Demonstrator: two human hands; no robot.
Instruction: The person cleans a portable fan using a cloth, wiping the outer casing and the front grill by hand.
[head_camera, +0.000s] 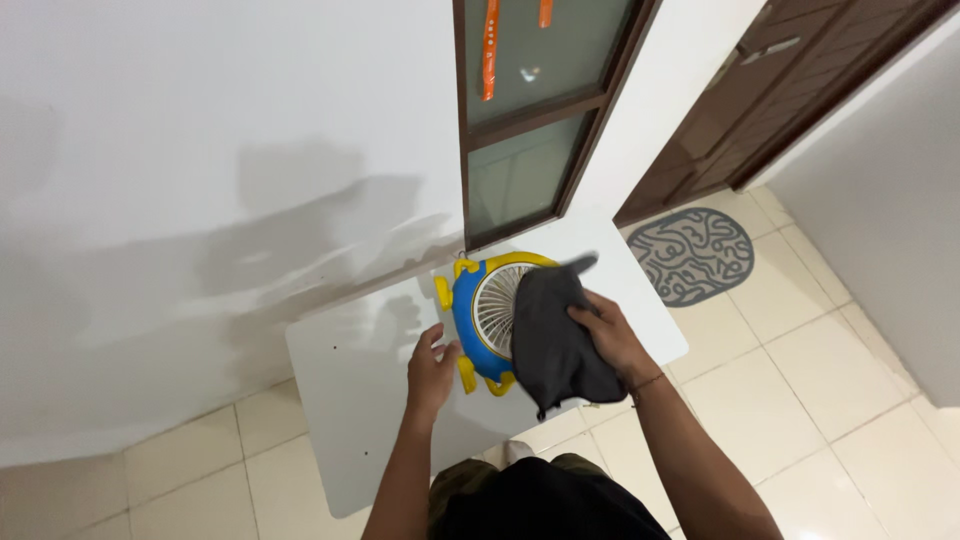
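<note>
A small blue and yellow fan (476, 318) with a white grille lies on a white table (350, 400). My left hand (431, 371) rests against the fan's yellow-footed left edge, fingers spread on it. My right hand (612, 336) grips a dark grey cloth (555, 340) and presses it over the right half of the grille. The cloth hangs down over the fan's lower right side and hides that part.
A white wall runs behind the table, with a brown-framed frosted window (530, 120) above it. A brown door (790, 90) stands at the right, with a patterned grey mat (692, 254) on the beige tiled floor (840, 370).
</note>
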